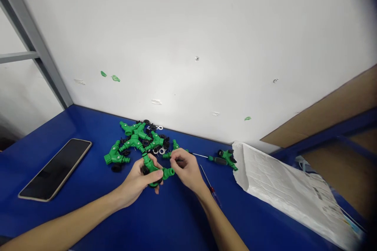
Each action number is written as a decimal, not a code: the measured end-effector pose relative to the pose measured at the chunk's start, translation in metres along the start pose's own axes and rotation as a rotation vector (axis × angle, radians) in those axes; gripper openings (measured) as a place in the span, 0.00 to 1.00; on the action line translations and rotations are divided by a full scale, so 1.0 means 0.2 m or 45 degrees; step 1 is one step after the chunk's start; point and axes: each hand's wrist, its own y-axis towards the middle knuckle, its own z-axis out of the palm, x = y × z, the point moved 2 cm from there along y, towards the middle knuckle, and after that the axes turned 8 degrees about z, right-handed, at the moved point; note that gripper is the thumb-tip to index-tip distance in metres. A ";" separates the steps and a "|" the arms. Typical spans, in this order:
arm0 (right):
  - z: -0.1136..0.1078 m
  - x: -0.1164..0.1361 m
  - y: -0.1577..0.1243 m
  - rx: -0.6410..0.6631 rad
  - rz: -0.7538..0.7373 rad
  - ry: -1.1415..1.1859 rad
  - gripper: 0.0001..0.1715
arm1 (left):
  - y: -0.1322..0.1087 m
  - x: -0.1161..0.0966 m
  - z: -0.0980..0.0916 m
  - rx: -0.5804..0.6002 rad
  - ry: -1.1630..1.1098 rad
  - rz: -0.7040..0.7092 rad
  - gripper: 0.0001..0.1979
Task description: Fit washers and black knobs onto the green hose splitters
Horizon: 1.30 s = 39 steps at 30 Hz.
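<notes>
My left hand (141,176) is wrapped round a green Y-shaped hose connector (168,173) with black parts, held above the blue table. Close to the connector's right-hand outlet is my right hand (187,168), its fingers curled and thumb and fingertips pinched together. Whatever sits in that pinch, if anything, is too small to make out. Behind the hands lies a pile of similar green Y connectors (134,142), mixed with black pieces and white washers (161,151). Another green connector (176,145) is partly hidden behind my right hand.
A phone (55,170) lies on the table's left. To the right are a green-and-black-handled screwdriver (219,160), a red-handled screwdriver (212,190), another green connector (228,159) and a white plastic mailer bag (282,188). A white wall (188,47) rises along the table's back edge.
</notes>
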 end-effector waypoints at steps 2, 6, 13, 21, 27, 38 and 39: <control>-0.06 0.00 -0.06 -0.140 0.012 0.425 0.08 | 0.01 0.01 -0.01 -0.079 0.088 0.009 0.18; -0.08 0.05 -0.12 -0.169 -0.052 0.741 0.05 | 0.01 0.04 -0.01 -0.131 0.183 0.013 0.19; -0.09 0.05 -0.14 -0.160 -0.122 0.604 0.05 | 0.01 0.04 -0.02 -0.144 0.281 -0.032 0.19; -0.11 0.06 -0.16 -0.088 -0.175 0.712 0.10 | 0.00 0.02 -0.02 -0.180 0.294 -0.056 0.20; -0.09 0.08 -0.17 -0.152 -0.170 0.614 0.10 | -0.01 0.01 -0.01 -0.149 0.299 -0.042 0.19; -0.07 0.10 -0.18 -0.356 -0.264 0.617 0.10 | -0.02 0.02 -0.02 -0.145 0.325 0.079 0.18; -0.07 0.10 -0.18 -0.346 -0.262 0.619 0.09 | -0.02 0.02 -0.02 -0.139 0.328 0.088 0.18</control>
